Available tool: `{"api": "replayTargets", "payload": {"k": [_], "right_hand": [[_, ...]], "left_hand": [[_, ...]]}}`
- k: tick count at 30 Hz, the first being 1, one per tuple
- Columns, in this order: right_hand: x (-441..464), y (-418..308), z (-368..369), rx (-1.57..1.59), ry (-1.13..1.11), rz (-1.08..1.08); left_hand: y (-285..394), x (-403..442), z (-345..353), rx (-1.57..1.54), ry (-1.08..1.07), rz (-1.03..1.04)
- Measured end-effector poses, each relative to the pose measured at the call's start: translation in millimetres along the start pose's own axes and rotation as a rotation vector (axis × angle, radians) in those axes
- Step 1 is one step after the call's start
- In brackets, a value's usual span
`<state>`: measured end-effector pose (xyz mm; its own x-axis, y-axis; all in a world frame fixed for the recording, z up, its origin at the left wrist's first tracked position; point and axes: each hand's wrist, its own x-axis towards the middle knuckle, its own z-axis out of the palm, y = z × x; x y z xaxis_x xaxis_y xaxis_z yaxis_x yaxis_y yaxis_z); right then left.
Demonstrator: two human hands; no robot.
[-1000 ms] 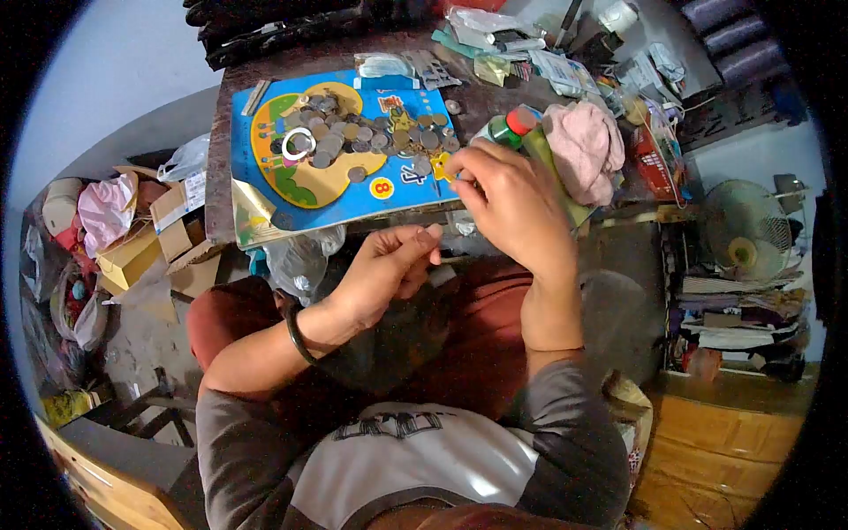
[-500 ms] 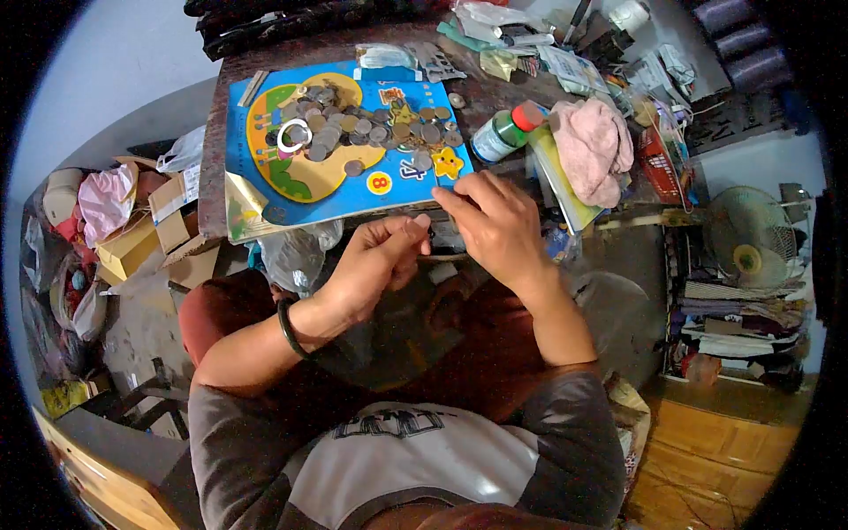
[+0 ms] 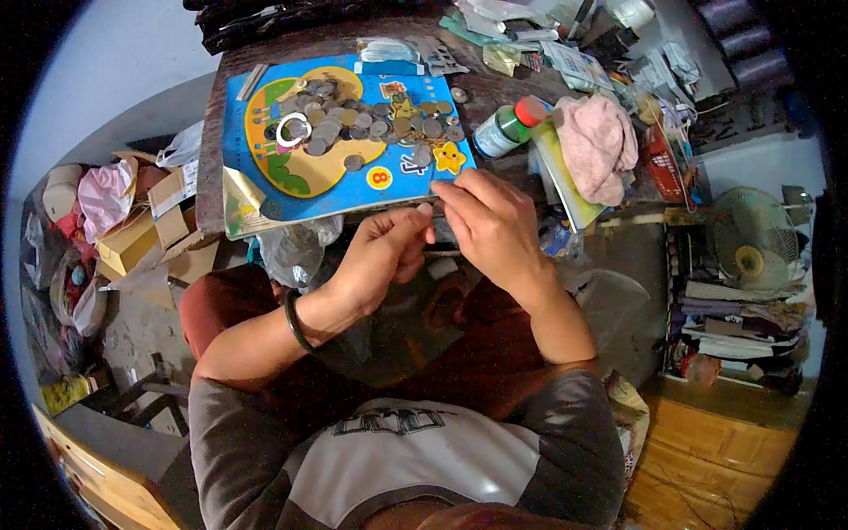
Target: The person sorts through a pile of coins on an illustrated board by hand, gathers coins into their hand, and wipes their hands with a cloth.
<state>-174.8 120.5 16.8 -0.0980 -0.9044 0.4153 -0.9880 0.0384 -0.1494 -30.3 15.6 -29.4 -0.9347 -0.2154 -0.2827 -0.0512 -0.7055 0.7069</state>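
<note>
My left hand [image 3: 384,252], wearing a dark bangle [image 3: 298,321], is held just off the front edge of a blue picture book [image 3: 340,201]. Its thumb presses on curled fingers, and whatever they may hold is hidden. Close by on the right, my right hand [image 3: 490,221] has its fingers drawn together in a pinch near the book's front right corner; I cannot make out anything in it. Beyond both hands, a heap of coins [image 3: 327,132] is spread over the book. A white ring [image 3: 292,130] lies on its left part, and a yellow star [image 3: 449,158] is near the right hand.
Right of the book stands a red-capped green bottle [image 3: 511,128], beside a pink towel [image 3: 596,146]. A packet [image 3: 389,56] lies behind the book. Plastic bags [image 3: 296,252] hang below the table's front edge. Cardboard boxes [image 3: 132,243] are at left, a fan [image 3: 751,238] at right.
Both hands have shifted very slightly, with the right fingers drawn a little closer together. The coins and the book look the same.
</note>
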Motion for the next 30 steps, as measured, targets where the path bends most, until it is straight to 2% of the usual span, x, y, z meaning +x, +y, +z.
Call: {"api": "replayTargets", "payload": {"k": [3, 6, 15, 18, 21, 24, 25, 27, 30], "right_hand": [[3.6, -5.8, -0.9, 0.065, 0.091, 0.045], [4.7, -2.5, -1.2, -0.002, 0.010, 0.002], [1.4, 4.7, 6.8, -0.097, 0.067, -0.176], [1.8, 8.0, 8.7, -0.093, 0.109, -0.237], [5.5, 15.5, 12.4, 0.049, 0.262, -0.251], [12.7, 18.2, 12.3, 0.450, 0.454, 0.063], [16.0, 10.5, 1.2, 0.712, 0.422, 0.301], [18.4, 18.6, -2.6, 1.319, 0.300, 0.577], [24.8, 6.2, -3.6, 1.644, 0.229, 0.633]], "left_hand": [[-1.4, -0.3, -2.8, -0.013, 0.037, 0.001], [-4.4, 0.3, -7.1, -0.034, 0.048, -0.001], [-5.9, -1.4, -9.1, -0.059, 0.023, 0.006], [-5.2, -2.6, -6.7, -0.058, 0.042, -0.003], [-7.0, -2.1, -6.5, -0.059, 0.037, 0.014], [-1.7, -4.8, 2.3, -0.023, 0.058, 0.036], [2.7, -7.1, 6.6, 0.002, 0.067, 0.059], [6.2, -8.9, 12.2, 0.013, 0.067, 0.096], [11.0, -12.1, 15.1, -0.092, 0.032, 0.112]]}}
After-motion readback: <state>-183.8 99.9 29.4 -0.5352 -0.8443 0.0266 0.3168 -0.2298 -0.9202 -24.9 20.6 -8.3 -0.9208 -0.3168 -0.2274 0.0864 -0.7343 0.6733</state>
